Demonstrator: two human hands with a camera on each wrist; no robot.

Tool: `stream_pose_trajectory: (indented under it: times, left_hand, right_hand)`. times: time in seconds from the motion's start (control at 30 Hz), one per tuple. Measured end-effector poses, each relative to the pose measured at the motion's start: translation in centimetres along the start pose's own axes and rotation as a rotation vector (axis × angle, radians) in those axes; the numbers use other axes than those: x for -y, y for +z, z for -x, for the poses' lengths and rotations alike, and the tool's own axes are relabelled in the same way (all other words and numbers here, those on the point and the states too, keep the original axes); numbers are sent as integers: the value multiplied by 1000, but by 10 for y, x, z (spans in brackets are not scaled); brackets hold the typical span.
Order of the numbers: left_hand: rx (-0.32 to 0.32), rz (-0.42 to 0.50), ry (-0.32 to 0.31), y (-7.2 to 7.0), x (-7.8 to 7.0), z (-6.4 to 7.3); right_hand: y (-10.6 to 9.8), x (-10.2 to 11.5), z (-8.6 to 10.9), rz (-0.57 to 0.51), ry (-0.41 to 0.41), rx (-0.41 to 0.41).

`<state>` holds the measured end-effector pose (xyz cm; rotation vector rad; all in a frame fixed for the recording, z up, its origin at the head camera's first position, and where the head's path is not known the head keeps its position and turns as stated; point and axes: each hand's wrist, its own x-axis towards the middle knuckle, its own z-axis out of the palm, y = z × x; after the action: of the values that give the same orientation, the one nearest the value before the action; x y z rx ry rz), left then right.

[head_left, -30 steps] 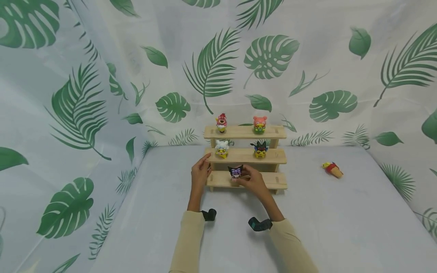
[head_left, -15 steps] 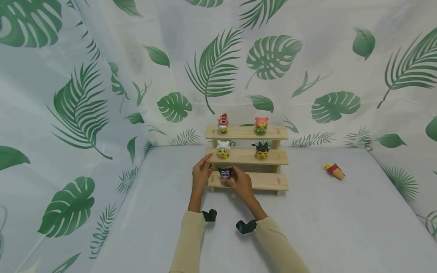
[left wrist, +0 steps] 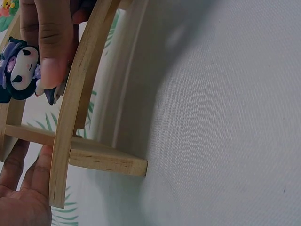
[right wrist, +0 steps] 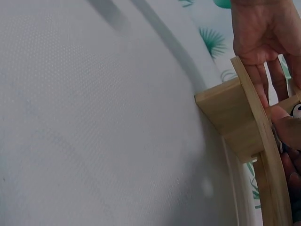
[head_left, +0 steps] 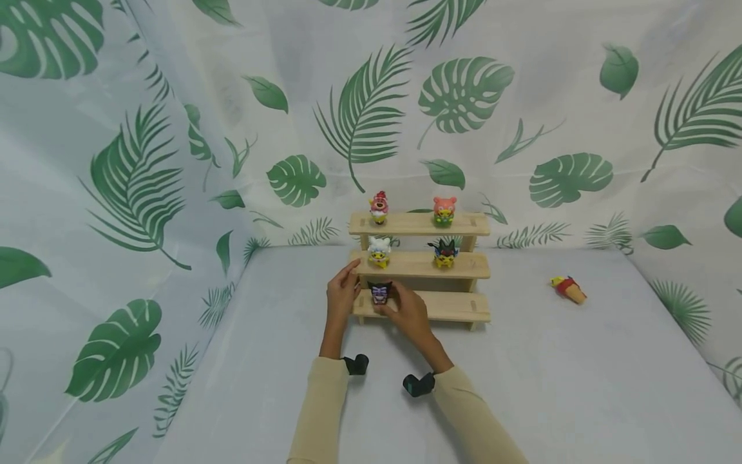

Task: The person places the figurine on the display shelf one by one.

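Observation:
My right hand [head_left: 408, 314] pinches a small black-and-purple figurine [head_left: 379, 293] with pointed ears and a white face. It is over the left end of the lowest step of a three-tier wooden display stand [head_left: 443, 306]. In the left wrist view, my right thumb [left wrist: 51, 66] presses on the figurine [left wrist: 22, 70]; whether its base touches the wood is hidden. My left hand [head_left: 341, 293] is at the stand's left end. Its fingers are extended and touch the wood there, as the right wrist view also shows the left hand [right wrist: 263, 37] doing.
A white figurine [head_left: 379, 253] and a dark-eared one [head_left: 445, 254] stand on the middle step. On the top step are a red-and-pink figurine [head_left: 379, 208] and a pink-and-green one [head_left: 444, 212]. A yellow, red and tan figurine [head_left: 569, 290] lies on the white tabletop to the right.
My right hand has carried the figurine leftward along the lowest step, then shifted it only slightly over the last half second. My left hand has stayed at the stand's left end.

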<state>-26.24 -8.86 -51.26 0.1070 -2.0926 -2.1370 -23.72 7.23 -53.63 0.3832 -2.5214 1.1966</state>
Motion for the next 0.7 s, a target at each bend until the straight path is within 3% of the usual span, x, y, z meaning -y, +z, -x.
stream_pose_trajectory:
  times: [0.2,0.7]
  left_hand:
    - [-3,-5,9,0,-1,0]
    - [-9,5,-2,0,1,-1]
  right_hand:
    - [1,-3,1,54,-10,-2]
    - [2,-1,0,62,15,-2]
